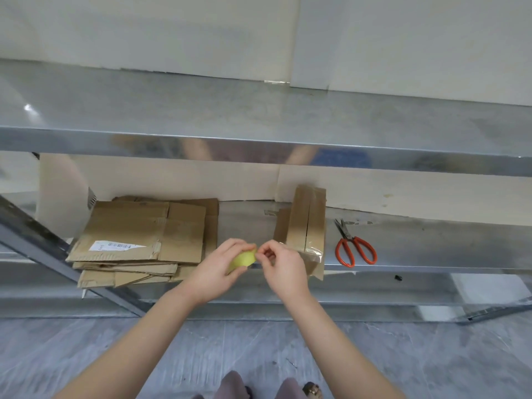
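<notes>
My left hand grips a yellowish roll of tape in front of the metal shelf's edge. My right hand pinches at the roll's edge with thumb and fingertips, right beside the left hand's fingers. Just behind my right hand stands a small brown cardboard box on the shelf, its top flaps closed and clear tape across its near end. Whether a tape strip runs from the roll to the box I cannot tell.
A stack of flattened cardboard boxes lies on the shelf at left. Orange-handled scissors lie right of the box. An upper metal shelf overhangs. A slanted metal bar crosses at left. Grey floor below.
</notes>
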The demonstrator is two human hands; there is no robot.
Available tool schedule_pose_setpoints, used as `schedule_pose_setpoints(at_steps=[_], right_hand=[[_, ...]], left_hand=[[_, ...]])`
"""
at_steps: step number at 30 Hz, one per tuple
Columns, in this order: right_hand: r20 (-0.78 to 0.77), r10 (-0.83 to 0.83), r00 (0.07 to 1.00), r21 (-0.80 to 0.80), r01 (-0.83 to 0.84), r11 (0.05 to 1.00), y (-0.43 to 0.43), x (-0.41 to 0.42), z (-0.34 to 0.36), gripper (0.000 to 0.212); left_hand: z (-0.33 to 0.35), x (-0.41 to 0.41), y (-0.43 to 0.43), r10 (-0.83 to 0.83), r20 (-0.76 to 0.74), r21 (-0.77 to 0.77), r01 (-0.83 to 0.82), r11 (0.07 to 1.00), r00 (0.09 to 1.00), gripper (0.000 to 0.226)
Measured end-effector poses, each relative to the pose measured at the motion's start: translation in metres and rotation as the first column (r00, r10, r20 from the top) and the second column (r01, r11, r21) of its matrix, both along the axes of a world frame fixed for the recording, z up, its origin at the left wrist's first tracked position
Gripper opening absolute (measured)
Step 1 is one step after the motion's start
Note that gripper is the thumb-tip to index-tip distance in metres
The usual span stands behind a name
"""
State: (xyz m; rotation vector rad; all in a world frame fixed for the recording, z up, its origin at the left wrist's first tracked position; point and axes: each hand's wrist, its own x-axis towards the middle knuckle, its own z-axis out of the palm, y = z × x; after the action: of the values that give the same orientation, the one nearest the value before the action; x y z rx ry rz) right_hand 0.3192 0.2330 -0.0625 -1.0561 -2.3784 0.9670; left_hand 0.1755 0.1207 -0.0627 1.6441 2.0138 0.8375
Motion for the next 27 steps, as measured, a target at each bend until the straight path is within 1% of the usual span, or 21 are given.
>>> schedule_pose_setpoints(at_steps=[2,3,6,7,9,12,14,18,21,24,27], right_hand=[[0.034,0.042,0.999,-0.009,-0.042,0.999,0.0,-0.002,-0.005,0.008],[0.046,0.071,0.996,0.002,-0.071,0.997,-0.004,-0.003,-0.008,0.009],[0.005,0.088,0.996,0.026,-0.088,0.996,-0.019,-0.008,-0.018,0.011],[-0.028,0.063,0.998,0.001,-0.063,0.998,-0.023,-0.009,-0.023,0.012],[-0.078,-0.012,0.997,-0.098,0.004,0.995,-0.026,-0.013,-0.033,0.015],[-0.066,-0.108,0.992,-0.256,0.087,0.963,-0.024,-0.025,-0.043,0.016],[0.001,-0.132,0.991,-0.283,0.127,0.951,-0.018,-0.036,-0.047,0.015],[0.243,-0.106,0.964,-0.106,0.135,0.985,0.001,-0.06,-0.054,0.011],[0.367,-0.113,0.924,-0.099,0.16,0.982,0.013,-0.071,-0.064,0.019],[0.466,-0.114,0.878,-0.052,0.156,0.986,0.021,-0.075,-0.076,0.023],[0.498,-0.127,0.858,0.009,0.142,0.99,0.018,-0.079,-0.086,0.024]], left_hand=[[-0.007,-0.007,-0.004,0.016,0.015,-0.049,-0.015,0.999,1.0,0.066],[-0.01,-0.012,-0.004,0.033,0.004,-0.068,-0.033,0.997,0.999,0.069],[-0.015,-0.028,0.004,0.084,-0.03,-0.096,-0.087,0.992,0.996,0.07],[-0.017,-0.032,0.007,0.089,-0.033,-0.092,-0.092,0.991,0.995,0.071],[-0.025,-0.039,0.011,0.09,-0.062,-0.093,-0.095,0.991,0.994,0.073],[-0.038,-0.045,0.012,0.123,-0.135,-0.13,-0.141,0.982,0.983,0.073],[-0.047,-0.049,0.014,0.154,-0.188,-0.139,-0.181,0.974,0.97,0.071],[-0.064,-0.053,0.025,0.162,-0.235,-0.138,-0.198,0.97,0.958,0.066],[-0.074,-0.055,0.034,0.163,-0.22,-0.174,-0.203,0.964,0.962,0.06],[-0.082,-0.055,0.04,0.157,-0.187,-0.206,-0.195,0.959,0.97,0.056],[-0.089,-0.053,0.038,0.155,-0.215,-0.198,-0.198,0.96,0.964,0.056]])
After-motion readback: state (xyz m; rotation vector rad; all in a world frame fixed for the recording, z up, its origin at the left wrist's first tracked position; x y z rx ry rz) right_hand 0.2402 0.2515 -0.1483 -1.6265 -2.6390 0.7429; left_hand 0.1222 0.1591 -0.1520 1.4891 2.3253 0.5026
